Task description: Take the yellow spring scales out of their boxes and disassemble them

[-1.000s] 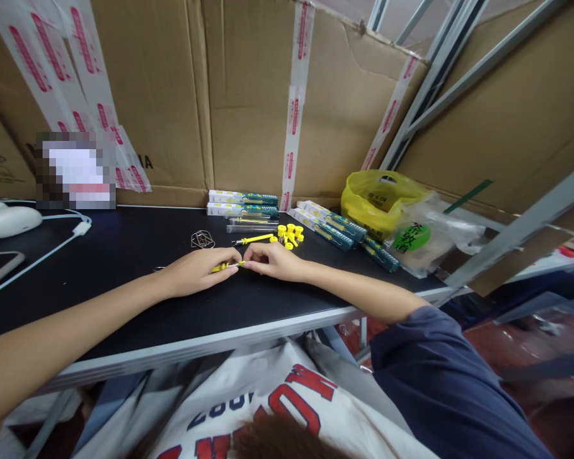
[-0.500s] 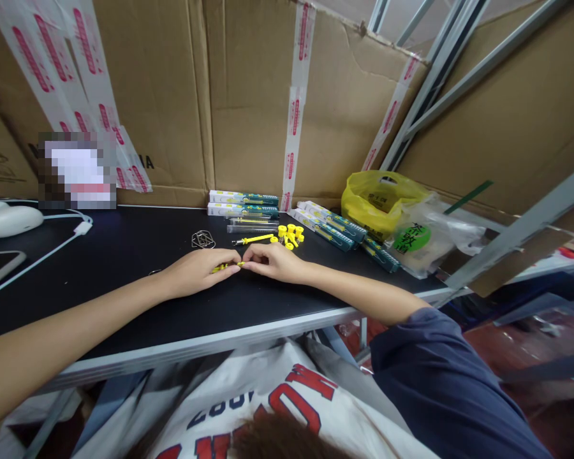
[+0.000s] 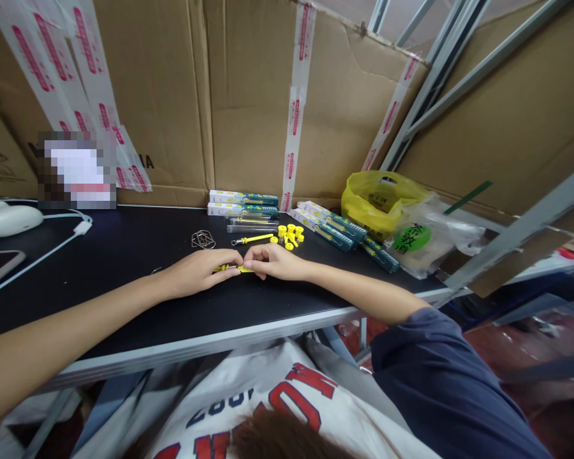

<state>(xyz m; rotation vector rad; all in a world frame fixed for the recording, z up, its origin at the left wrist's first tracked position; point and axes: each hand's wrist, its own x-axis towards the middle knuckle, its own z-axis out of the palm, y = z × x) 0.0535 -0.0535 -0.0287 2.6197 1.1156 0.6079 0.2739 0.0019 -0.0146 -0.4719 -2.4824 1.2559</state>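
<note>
Left hand (image 3: 198, 271) and right hand (image 3: 272, 261) meet on black tabletop (image 3: 124, 255), both pinching yellow tool (image 3: 233, 268). Behind: second tool (image 3: 253, 240), yellow caps (image 3: 290, 234), boxes (image 3: 243, 203), yellow bag (image 3: 377, 201).

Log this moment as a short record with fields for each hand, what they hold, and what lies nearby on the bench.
left hand: closed on a thin yellow tool, resting on the black bench
right hand: pinching the same tool's other end
behind hands: second yellow tool, yellow caps, wire ring
back row: slim boxes, clear tubes
right side: yellow bag
</note>
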